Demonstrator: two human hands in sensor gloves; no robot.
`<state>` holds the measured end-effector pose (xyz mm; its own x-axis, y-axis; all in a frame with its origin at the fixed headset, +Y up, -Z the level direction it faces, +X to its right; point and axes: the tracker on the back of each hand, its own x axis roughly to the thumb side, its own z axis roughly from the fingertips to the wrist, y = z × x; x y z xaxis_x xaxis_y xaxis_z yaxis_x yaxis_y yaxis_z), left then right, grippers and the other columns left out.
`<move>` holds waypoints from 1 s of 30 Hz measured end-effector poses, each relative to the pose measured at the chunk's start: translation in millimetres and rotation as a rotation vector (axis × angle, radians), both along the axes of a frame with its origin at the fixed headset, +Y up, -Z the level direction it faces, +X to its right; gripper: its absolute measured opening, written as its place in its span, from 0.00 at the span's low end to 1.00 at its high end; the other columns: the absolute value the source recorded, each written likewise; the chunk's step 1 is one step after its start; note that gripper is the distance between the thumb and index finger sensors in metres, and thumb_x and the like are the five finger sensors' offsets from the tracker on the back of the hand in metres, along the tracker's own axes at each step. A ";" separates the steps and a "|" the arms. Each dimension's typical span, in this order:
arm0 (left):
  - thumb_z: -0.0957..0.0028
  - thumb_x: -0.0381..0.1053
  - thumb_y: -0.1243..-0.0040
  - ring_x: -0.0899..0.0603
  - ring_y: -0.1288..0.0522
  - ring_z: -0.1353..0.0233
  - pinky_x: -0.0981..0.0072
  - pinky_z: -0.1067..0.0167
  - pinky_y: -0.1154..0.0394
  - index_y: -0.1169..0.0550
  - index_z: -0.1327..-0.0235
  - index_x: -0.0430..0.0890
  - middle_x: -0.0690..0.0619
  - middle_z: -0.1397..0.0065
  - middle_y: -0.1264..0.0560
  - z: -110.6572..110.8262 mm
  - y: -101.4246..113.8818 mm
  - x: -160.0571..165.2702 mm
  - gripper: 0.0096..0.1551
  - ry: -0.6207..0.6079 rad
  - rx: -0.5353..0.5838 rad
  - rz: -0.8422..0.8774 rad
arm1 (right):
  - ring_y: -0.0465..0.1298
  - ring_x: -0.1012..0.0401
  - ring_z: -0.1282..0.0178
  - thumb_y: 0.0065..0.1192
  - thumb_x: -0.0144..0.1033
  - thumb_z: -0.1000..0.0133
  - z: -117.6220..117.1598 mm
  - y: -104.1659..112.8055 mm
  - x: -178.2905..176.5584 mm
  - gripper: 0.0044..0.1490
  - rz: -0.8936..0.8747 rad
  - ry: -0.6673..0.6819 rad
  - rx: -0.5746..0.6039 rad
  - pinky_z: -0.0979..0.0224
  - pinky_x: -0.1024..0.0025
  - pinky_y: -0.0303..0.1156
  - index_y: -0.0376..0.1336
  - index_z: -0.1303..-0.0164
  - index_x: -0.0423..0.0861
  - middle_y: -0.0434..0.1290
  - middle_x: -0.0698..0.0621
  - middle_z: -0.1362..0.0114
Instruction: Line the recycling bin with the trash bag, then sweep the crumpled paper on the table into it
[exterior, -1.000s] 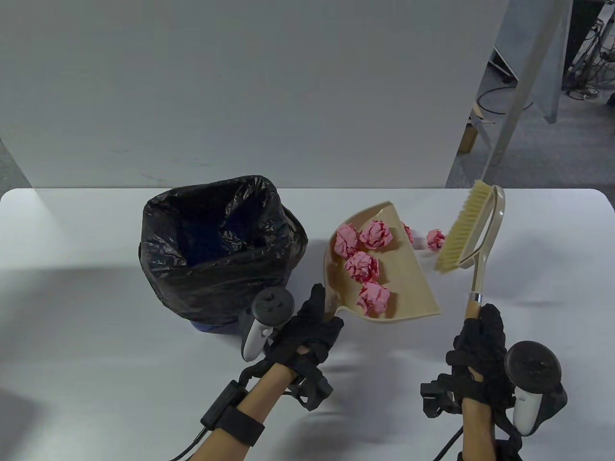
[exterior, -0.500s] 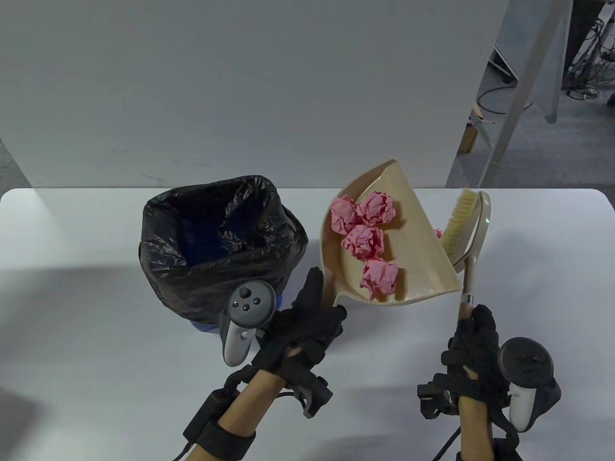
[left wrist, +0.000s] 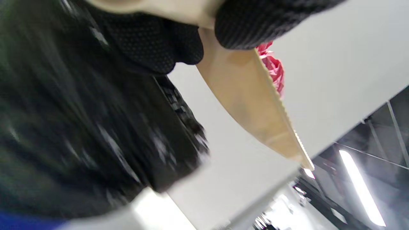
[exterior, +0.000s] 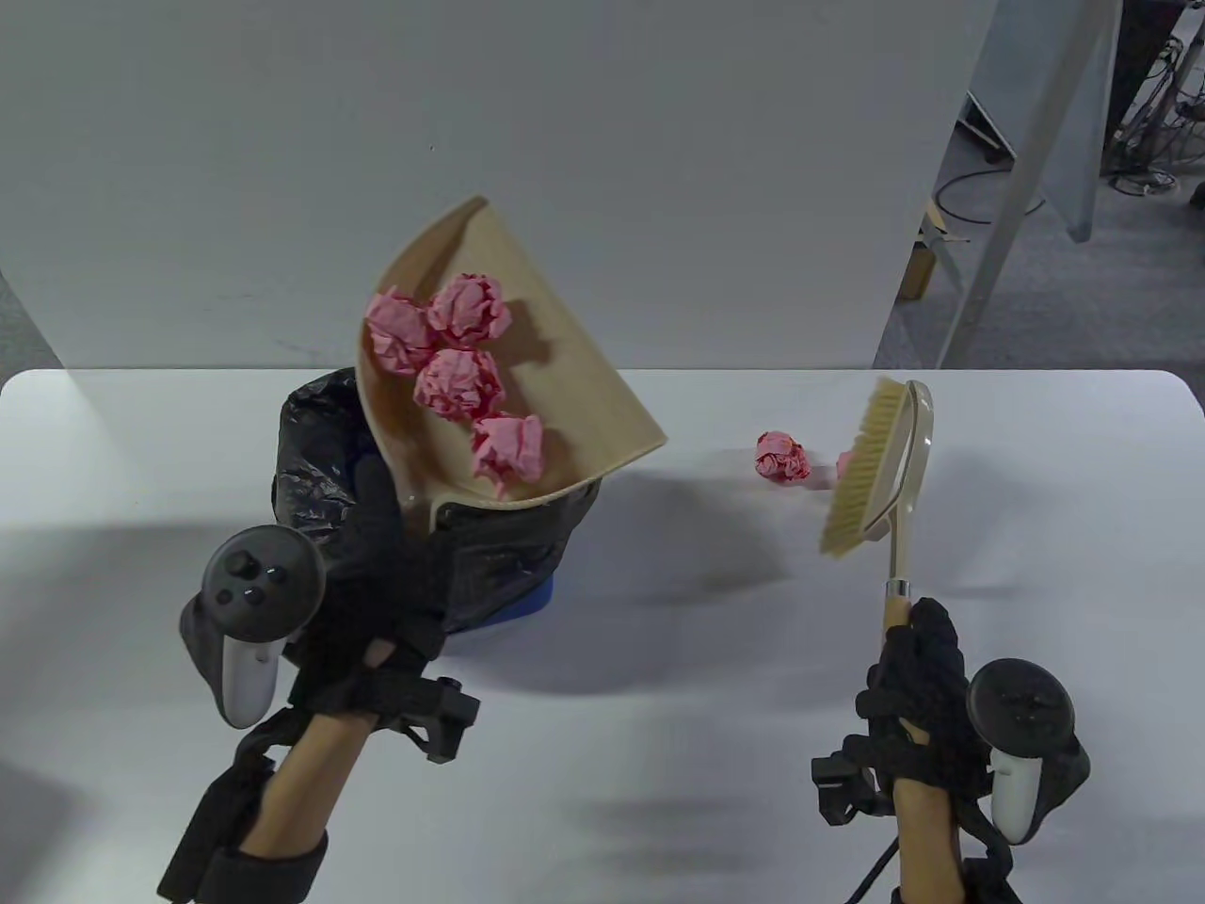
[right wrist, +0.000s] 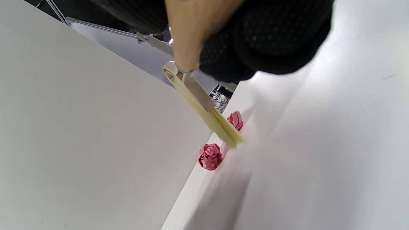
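Bin: the recycling bin [exterior: 527,591] stood on the counter [exterior: 659,753], already lined with the black trash bag [exterior: 311,443].
Dustpan: the beige dustpan [exterior: 565,395] hung tilted above the bin's opening, four pink paper balls [exterior: 461,381] resting in it.
Left hand: the left hand [exterior: 377,603] was curled around the dustpan's handle, just in front of the bin.
Right hand: the right hand [exterior: 918,687] gripped the wooden handle of the brush [exterior: 866,471], well to the right of the bin.
Loose paper: one crumpled ball [exterior: 781,457] lay on the counter right of the bin; a second ball [right wrist: 235,120] sat beside the bristles.
Handling: the balls looked light and springy, likely to roll or bounce, so a steep tip over the bag seemed wise. The dustpan looked stiff and light, best held by its handle. The bag looked thin and slippery, and might slip off the rim if knocked.
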<state>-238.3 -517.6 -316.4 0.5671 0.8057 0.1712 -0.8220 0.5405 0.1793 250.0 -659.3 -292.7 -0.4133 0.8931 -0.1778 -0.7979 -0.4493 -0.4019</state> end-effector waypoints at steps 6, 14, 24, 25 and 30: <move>0.38 0.43 0.41 0.36 0.26 0.29 0.48 0.39 0.17 0.57 0.18 0.33 0.32 0.17 0.46 0.0 -2.9 -40.6 0.50 0.185 0.037 -0.148 | 0.77 0.48 0.48 0.43 0.36 0.32 -0.9 -0.8 -1.0 0.35 -0.002 0.008 -0.002 0.52 0.61 0.81 0.46 0.17 0.35 0.63 0.28 0.27; 0.38 0.42 0.40 0.36 0.27 0.27 0.47 0.36 0.20 0.56 0.16 0.37 0.35 0.15 0.46 -6.8 -7.7 -51.0 0.49 0.325 0.085 -0.438 | 0.76 0.47 0.48 0.43 0.36 0.32 -1.7 -2.4 -1.3 0.35 -0.008 0.005 -0.025 0.52 0.61 0.80 0.46 0.17 0.34 0.63 0.28 0.27; 0.39 0.42 0.38 0.37 0.28 0.25 0.45 0.34 0.22 0.52 0.14 0.44 0.39 0.13 0.46 -3.5 -9.8 -33.6 0.48 0.454 0.224 -0.802 | 0.77 0.47 0.48 0.43 0.36 0.32 -3.4 -3.2 -2.4 0.35 0.001 0.012 -0.032 0.52 0.60 0.80 0.47 0.17 0.36 0.63 0.28 0.28; 0.39 0.42 0.38 0.37 0.28 0.25 0.46 0.34 0.22 0.52 0.14 0.43 0.39 0.13 0.46 -3.3 -9.7 -33.4 0.48 0.457 0.226 -0.797 | 0.77 0.47 0.48 0.43 0.36 0.32 -3.4 -3.0 -2.5 0.35 0.001 0.013 -0.031 0.52 0.60 0.80 0.47 0.17 0.36 0.63 0.28 0.28; 0.39 0.42 0.39 0.37 0.28 0.25 0.46 0.34 0.22 0.53 0.14 0.42 0.38 0.13 0.46 -0.3 -6.0 -31.3 0.48 0.502 0.250 -0.717 | 0.77 0.47 0.48 0.43 0.36 0.32 -4.0 -3.4 -2.4 0.35 0.005 0.018 -0.022 0.52 0.60 0.80 0.47 0.17 0.35 0.63 0.28 0.28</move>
